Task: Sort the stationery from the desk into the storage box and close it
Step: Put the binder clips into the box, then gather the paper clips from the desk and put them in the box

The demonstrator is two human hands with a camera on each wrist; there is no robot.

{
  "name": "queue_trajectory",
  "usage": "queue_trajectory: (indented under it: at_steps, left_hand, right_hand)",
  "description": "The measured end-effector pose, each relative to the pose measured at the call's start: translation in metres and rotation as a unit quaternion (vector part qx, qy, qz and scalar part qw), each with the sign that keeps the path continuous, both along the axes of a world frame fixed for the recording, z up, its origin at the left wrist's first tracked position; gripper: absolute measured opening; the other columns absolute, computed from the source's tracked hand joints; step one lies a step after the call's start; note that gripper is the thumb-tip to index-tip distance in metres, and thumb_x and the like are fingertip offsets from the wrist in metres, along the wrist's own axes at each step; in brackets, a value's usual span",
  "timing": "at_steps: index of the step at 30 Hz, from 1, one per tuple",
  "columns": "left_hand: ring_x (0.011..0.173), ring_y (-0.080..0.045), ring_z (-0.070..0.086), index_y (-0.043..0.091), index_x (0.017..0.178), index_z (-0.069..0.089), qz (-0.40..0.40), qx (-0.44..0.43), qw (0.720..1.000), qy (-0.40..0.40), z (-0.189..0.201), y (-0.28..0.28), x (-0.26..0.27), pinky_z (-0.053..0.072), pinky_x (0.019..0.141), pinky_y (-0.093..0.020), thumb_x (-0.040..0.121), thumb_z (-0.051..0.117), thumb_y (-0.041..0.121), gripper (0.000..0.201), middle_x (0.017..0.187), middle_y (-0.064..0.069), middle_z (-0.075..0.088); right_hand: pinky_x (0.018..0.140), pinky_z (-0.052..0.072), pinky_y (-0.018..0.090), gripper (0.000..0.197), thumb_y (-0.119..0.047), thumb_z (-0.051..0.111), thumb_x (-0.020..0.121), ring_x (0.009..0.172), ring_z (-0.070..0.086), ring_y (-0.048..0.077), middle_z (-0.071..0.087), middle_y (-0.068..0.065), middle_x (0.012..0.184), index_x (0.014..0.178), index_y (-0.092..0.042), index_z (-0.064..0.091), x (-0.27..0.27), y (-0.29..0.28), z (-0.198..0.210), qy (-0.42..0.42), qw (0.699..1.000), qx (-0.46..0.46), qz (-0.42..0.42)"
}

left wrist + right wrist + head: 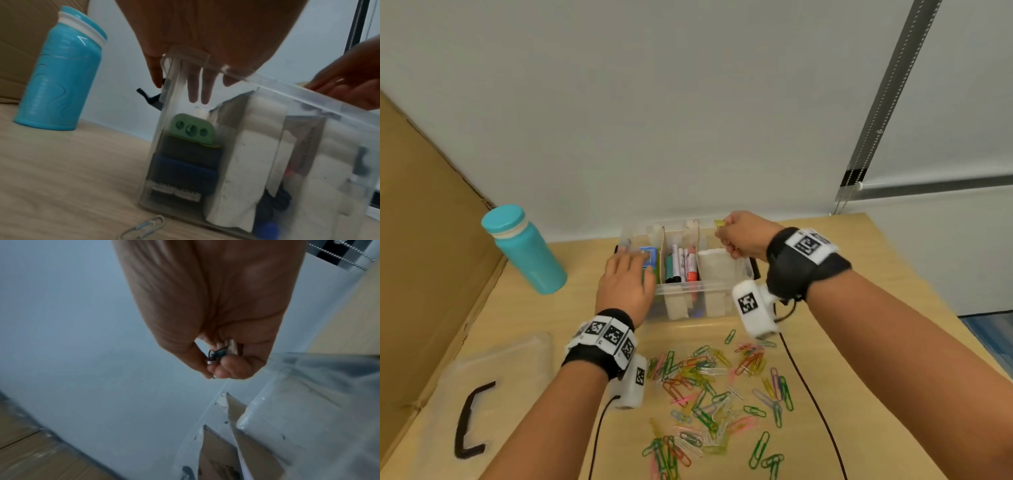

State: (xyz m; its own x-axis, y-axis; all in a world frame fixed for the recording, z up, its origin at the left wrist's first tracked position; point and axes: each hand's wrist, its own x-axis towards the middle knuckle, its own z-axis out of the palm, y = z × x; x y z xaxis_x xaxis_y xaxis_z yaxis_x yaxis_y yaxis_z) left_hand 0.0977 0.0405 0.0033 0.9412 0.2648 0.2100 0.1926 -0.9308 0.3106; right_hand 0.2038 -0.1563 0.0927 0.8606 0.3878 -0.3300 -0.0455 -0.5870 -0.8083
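A person's two forearms reach over a pale wooden desk [866, 240] toward a clear plastic storage box [688, 294] that stands open against a white wall. Cardboard dividers split the box into compartments: the left one holds a green and blue stack of small items, the middle one holds markers [681, 265] standing on end, and the right one looks lined with white material. The left hand [625, 284] rests on the box's left end with straight, relaxed fingers reaching over the rim, holding nothing. The right hand [743, 236] hovers above the right compartment with its fingers curled tightly around a few small items [218, 353], seemingly paper clips, though blur makes them hard to identify; a bit of yellow shows at the fingertips. In front of the box, a loose pile of coloured paper clips [715, 394] lies scattered on the desk. The clear lid [496, 370] with its dark handle lies flat at the near left. A teal bottle [524, 250] stands left of the box, beside a brown cardboard panel [424, 240].
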Motion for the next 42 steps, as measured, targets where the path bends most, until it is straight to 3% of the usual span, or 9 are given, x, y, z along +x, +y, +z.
queue_trajectory:
  at_steps: [4, 8, 12, 18, 22, 27, 31, 36, 42]
  left_hand:
    - [0.141, -0.022, 0.021, 0.017, 0.137, 0.046, -0.004, 0.003, 1.000, 0.013, 0.001, 0.000, 0.001, 0.028, 0.114, -0.038, 0.093, 0.019, 0.038, 0.056, 0.144, -0.003, 0.045]
    - [0.143, -0.021, 0.019, 0.018, 0.139, 0.043, -0.002, 0.002, 1.000, 0.030, 0.002, 0.000, 0.001, 0.031, 0.110, -0.041, 0.095, 0.022, 0.037, 0.052, 0.146, -0.003, 0.043]
    - [0.143, -0.021, 0.018, 0.019, 0.141, 0.038, 0.005, -0.004, 1.000, 0.027, 0.003, -0.001, 0.002, 0.028, 0.112, -0.044, 0.096, 0.029, 0.034, 0.048, 0.148, -0.006, 0.040]
    - [0.145, -0.023, 0.011, 0.023, 0.144, 0.031, -0.036, -0.038, 0.998, 0.044, 0.006, 0.004, 0.001, 0.017, 0.117, -0.047, 0.098, 0.027, 0.042, 0.050, 0.153, -0.006, 0.029]
    - [0.136, -0.019, 0.022, 0.023, 0.134, 0.040, -0.081, -0.115, 0.986, -0.089, 0.012, 0.015, -0.032, 0.025, 0.114, -0.041, 0.097, 0.039, 0.029, 0.037, 0.142, -0.002, 0.032]
    - [0.100, -0.010, 0.040, 0.021, 0.099, 0.050, -0.173, -0.120, 0.975, -0.068, -0.006, 0.023, -0.074, 0.036, 0.086, -0.025, 0.094, 0.045, 0.021, 0.008, 0.100, 0.007, 0.043]
    - [0.110, -0.013, 0.043, 0.018, 0.116, 0.054, -0.231, -0.077, 0.968, 0.063, -0.031, 0.017, -0.065, 0.042, 0.095, -0.033, 0.096, 0.040, 0.020, 0.025, 0.114, 0.002, 0.047]
    - [0.129, -0.025, 0.032, 0.009, 0.143, 0.030, -0.179, -0.012, 0.957, 0.228, -0.054, 0.013, -0.055, 0.033, 0.108, -0.037, 0.095, 0.036, 0.018, 0.049, 0.140, -0.009, 0.035]
    - [0.130, -0.026, 0.025, 0.007, 0.144, 0.025, -0.185, -0.023, 0.949, 0.254, -0.066, 0.002, -0.067, 0.028, 0.111, -0.035, 0.095, 0.033, 0.015, 0.050, 0.144, -0.009, 0.022]
  right_hand:
    - [0.065, 0.047, 0.027, 0.017, -0.003, 0.045, 0.092, 0.069, 0.056, 0.023, 0.056, 0.013, 0.077, 0.076, -0.004, 0.053, 0.032, 0.028, -0.008, 0.024, 0.998, -0.029, -0.041]
    - [0.092, 0.049, 0.033, 0.031, -0.011, 0.045, 0.097, 0.109, 0.060, 0.034, 0.062, 0.018, 0.117, 0.121, 0.005, 0.057, 0.026, 0.045, -0.009, -0.040, 0.981, -0.189, 0.024]
    - [0.098, 0.043, 0.033, 0.039, -0.013, 0.045, 0.097, 0.121, 0.052, 0.034, 0.052, 0.020, 0.133, 0.133, 0.003, 0.047, 0.011, 0.049, -0.006, -0.067, 0.985, -0.156, -0.006]
    - [0.106, 0.030, 0.026, 0.046, -0.013, 0.050, 0.092, 0.133, 0.038, 0.021, 0.040, 0.005, 0.143, 0.137, -0.014, 0.038, -0.053, 0.013, -0.021, -0.281, 0.956, -0.057, -0.056]
    - [0.109, 0.020, 0.026, 0.049, -0.012, 0.054, 0.088, 0.135, 0.025, 0.020, 0.030, 0.004, 0.144, 0.135, -0.014, 0.038, -0.108, -0.025, -0.053, -0.393, 0.908, -0.119, -0.086]
    - [0.104, 0.031, 0.027, 0.044, -0.017, 0.047, 0.094, 0.130, 0.032, 0.024, 0.030, 0.006, 0.144, 0.136, -0.012, 0.038, -0.129, -0.057, -0.097, -0.222, 0.940, -0.259, 0.026]
    - [0.110, 0.028, 0.037, 0.049, -0.017, 0.040, 0.096, 0.134, 0.026, 0.031, 0.023, 0.011, 0.150, 0.143, -0.010, 0.030, -0.117, -0.048, -0.117, -0.131, 0.936, -0.318, 0.075]
    - [0.117, 0.017, 0.044, 0.059, -0.022, 0.040, 0.098, 0.144, 0.008, 0.036, 0.003, 0.013, 0.158, 0.149, -0.006, 0.014, -0.112, -0.034, -0.130, -0.063, 0.926, -0.363, 0.081]
    - [0.120, 0.013, 0.046, 0.062, -0.013, 0.039, 0.095, 0.147, -0.006, 0.032, -0.006, 0.012, 0.159, 0.151, -0.011, 0.011, -0.142, -0.032, -0.145, -0.067, 0.933, -0.330, 0.125]
